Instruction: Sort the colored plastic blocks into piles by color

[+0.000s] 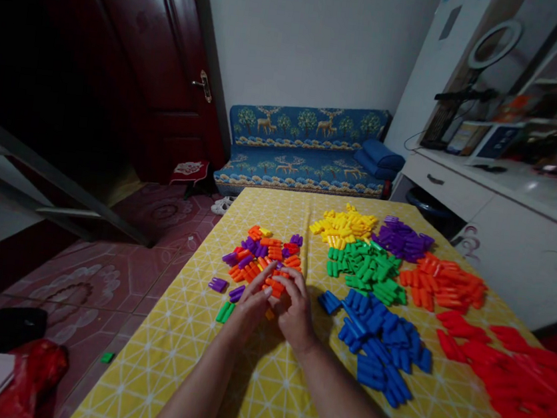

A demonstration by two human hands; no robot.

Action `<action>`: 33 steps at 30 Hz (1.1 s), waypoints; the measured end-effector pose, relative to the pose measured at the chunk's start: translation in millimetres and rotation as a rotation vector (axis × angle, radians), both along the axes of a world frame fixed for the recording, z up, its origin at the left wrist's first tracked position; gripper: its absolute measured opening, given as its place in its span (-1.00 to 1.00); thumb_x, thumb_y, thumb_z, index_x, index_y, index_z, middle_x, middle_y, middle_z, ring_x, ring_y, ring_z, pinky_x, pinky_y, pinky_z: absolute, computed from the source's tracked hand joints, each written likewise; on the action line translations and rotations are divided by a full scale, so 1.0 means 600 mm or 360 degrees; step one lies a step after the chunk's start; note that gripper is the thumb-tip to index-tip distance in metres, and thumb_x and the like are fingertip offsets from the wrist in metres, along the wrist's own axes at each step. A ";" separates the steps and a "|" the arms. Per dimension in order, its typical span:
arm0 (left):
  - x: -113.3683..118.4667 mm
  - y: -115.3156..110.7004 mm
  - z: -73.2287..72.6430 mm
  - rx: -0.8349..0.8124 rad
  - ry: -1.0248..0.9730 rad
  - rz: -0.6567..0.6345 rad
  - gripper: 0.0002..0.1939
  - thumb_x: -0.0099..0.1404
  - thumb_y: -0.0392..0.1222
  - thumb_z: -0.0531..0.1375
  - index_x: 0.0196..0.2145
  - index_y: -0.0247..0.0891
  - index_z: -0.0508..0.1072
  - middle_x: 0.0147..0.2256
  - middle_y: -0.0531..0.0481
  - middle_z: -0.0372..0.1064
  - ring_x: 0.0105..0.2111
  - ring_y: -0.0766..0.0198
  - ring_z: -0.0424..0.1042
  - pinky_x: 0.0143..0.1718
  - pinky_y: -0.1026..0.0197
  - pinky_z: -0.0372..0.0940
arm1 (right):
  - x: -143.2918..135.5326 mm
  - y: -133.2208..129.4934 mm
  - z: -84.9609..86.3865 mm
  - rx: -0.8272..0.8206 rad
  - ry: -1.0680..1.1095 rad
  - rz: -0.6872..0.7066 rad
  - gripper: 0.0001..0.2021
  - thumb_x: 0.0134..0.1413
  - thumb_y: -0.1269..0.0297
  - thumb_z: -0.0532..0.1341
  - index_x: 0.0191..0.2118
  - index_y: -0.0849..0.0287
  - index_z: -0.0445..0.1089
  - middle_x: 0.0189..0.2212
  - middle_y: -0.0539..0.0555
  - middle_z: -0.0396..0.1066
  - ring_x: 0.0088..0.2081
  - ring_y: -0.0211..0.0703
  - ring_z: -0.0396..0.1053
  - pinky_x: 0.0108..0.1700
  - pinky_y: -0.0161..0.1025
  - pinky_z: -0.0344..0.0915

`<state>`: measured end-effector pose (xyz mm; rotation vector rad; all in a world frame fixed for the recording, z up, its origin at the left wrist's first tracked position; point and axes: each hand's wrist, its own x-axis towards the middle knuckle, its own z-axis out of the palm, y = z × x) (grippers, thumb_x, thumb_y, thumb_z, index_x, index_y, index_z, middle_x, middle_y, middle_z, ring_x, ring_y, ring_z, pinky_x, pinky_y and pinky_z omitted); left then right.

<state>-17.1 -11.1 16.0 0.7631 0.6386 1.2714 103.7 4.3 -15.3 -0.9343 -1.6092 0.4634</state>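
Note:
Both my hands meet over the near edge of a mixed pile of orange, purple and red plastic pieces on the yellow patterned tablecloth. My left hand and my right hand have bent fingers around an orange piece between them. Some fingertips of both hands touch or overlap it. A purple piece and a green piece lie left of my left hand. Sorted piles lie to the right: blue, green, yellow, purple, orange and red.
Beyond the table stands a blue patterned sofa. A white cabinet with a ring light is at the right. On the tiled floor at the left lie a green piece and a red bag.

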 end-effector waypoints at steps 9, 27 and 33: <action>0.008 -0.006 0.009 0.0105 0.0125 -0.0126 -0.45 0.20 -0.07 0.33 0.14 -0.16 0.42 0.09 -0.19 0.43 0.10 -0.05 0.41 0.22 -0.13 0.17 | 0.118 -0.015 0.068 0.0199 0.0064 -0.0521 -0.75 0.13 0.33 0.27 -0.05 0.10 0.42 0.02 0.18 0.32 0.05 -0.03 0.34 0.10 0.00 0.35; 0.000 0.002 0.004 0.0217 0.0568 -0.0039 -0.43 0.20 0.00 0.33 0.12 -0.24 0.45 0.09 -0.29 0.42 0.08 -0.13 0.42 0.13 -0.13 0.29 | 0.557 0.109 0.021 -0.0414 -0.0908 -0.1617 -0.64 -0.13 0.33 0.25 -0.13 0.32 0.47 -0.10 0.33 0.35 0.01 0.15 0.27 0.11 0.02 0.19; -0.003 0.009 -0.006 0.0271 0.0635 0.0084 -0.50 0.17 0.00 0.33 0.04 -0.25 0.51 0.03 -0.25 0.48 0.05 -0.08 0.45 0.07 -0.06 0.34 | 0.543 0.096 0.023 -0.0479 -0.0901 -0.1723 -0.56 -0.08 0.26 0.24 -0.01 0.22 0.45 0.06 0.34 0.31 0.06 0.27 0.24 0.00 0.11 0.21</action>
